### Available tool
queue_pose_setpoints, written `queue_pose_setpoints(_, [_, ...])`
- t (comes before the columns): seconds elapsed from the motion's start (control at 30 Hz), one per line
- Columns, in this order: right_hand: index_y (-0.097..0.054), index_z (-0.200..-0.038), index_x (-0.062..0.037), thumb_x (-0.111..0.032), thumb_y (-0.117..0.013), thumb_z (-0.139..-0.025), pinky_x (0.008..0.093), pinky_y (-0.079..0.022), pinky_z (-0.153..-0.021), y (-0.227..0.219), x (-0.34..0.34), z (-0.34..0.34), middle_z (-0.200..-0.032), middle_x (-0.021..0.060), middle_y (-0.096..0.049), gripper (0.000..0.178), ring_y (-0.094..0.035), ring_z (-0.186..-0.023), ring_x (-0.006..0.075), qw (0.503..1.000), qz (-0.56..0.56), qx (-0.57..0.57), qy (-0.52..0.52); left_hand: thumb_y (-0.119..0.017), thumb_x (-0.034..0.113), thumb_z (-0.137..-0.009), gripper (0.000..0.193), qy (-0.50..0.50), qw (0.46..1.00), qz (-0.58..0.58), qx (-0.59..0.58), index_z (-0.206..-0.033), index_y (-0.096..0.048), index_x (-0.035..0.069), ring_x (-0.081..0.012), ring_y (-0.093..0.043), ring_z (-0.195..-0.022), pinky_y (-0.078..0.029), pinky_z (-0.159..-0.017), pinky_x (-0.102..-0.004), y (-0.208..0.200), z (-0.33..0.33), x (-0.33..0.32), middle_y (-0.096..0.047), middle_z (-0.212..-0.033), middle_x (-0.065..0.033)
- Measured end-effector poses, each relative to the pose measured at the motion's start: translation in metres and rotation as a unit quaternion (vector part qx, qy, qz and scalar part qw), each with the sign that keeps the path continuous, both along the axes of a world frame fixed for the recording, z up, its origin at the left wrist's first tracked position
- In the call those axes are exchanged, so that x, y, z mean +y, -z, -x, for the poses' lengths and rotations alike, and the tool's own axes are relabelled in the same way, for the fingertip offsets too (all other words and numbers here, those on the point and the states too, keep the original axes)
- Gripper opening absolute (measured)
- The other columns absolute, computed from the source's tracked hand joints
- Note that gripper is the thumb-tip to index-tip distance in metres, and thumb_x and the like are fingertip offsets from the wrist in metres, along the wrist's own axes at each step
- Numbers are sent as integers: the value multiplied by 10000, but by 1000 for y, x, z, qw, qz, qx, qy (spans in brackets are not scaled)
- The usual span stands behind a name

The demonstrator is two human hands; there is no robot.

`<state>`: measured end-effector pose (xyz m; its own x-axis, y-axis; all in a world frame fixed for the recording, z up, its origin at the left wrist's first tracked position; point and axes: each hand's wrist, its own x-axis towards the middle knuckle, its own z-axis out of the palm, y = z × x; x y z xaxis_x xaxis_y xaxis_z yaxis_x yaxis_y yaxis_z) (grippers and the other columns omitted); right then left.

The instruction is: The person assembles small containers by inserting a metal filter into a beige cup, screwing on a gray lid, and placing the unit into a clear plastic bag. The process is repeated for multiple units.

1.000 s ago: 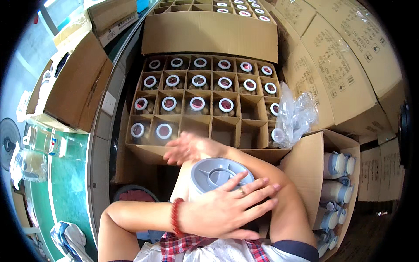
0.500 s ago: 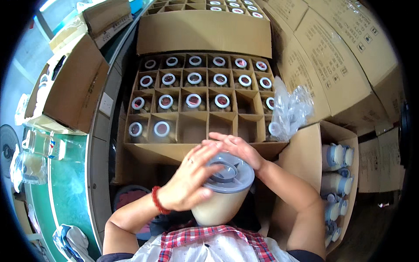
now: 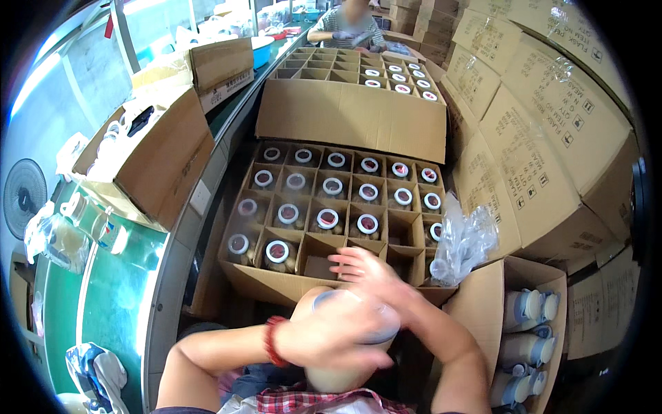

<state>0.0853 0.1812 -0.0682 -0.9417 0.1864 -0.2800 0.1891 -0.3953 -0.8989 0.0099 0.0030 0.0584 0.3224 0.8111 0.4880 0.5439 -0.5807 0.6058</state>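
Note:
Close in front of my body stands a cream jug (image 3: 338,379) with a round grey lid. My left hand (image 3: 341,328), a red bracelet at its wrist, lies across the lid; motion smears its fingers. Beyond the lid, my right hand (image 3: 376,279) reaches in from the right with its fingers stretched out, nothing in them. It overlaps the near edge of a divided carton (image 3: 248,277) in view. White-rimmed jars (image 3: 278,252) with dark reddish tops fill most of that carton's cells; several near cells at its right hold none.
Clear plastic wrap (image 3: 465,238) hangs over the carton's right corner. An open carton (image 3: 479,314) of cream jugs stands at the right, below stacked boxes (image 3: 545,117). A green table (image 3: 131,297) runs along the left. At the far end a person (image 3: 348,31) works.
The view has tilted up, showing more of the far end and the person there. My left hand has swept rightward across the lid; my right hand's fingers have lifted off toward the carton.

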Motion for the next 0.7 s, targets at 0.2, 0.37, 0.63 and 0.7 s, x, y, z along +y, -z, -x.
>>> queue_pose_setpoints(0.2, [-438, -1365, -28, -386, -312, -1033, 419, -245, -1137, -76, -49, -108, -1486, 159, -391, 505, -372, -1369, 256, 989, -134, 34, 61, -321, 799, -856, 1001, -36, 854, 248, -456, -1480, -293, 17, -300, -325, -1383, -262, -1145, -452, 146, 33, -2, -323, -1506, -165])
queue_pose_setpoints(0.37, [-440, -1350, 30, -374, -309, -1020, 421, -228, -1161, -52, -49, -89, -1492, 204, -358, 538, -347, -1384, 284, 987, -91, 111, 78, -215, 644, -972, 840, -9, 877, 204, -435, -1422, -342, -54, -328, -341, -1390, -262, -1140, -426, 130, 23, -7, -373, -1467, -245])
queue_pose_setpoints(0.63, [-336, -1445, 27, -445, -380, -981, 436, -219, -1173, -12, -22, -33, -1530, 193, -296, 663, -313, -1406, 290, 959, 220, 124, -130, -351, 576, -972, 720, -189, 968, 89, -137, -1364, -363, -28, -407, -247, -1422, -188, -1130, -543, 82, 31, -39, -226, -1522, -284])
queue_pose_setpoints(0.7, [-336, -1451, 12, -440, -401, -974, 441, -220, -1173, 10, -21, -22, -1550, 184, -262, 660, -302, -1412, 291, 943, 276, 127, -135, -465, 539, -942, 688, -216, 970, 107, -25, -1351, -373, -6, -420, -246, -1415, -172, -1131, -566, 67, 21, -43, -212, -1526, -280])
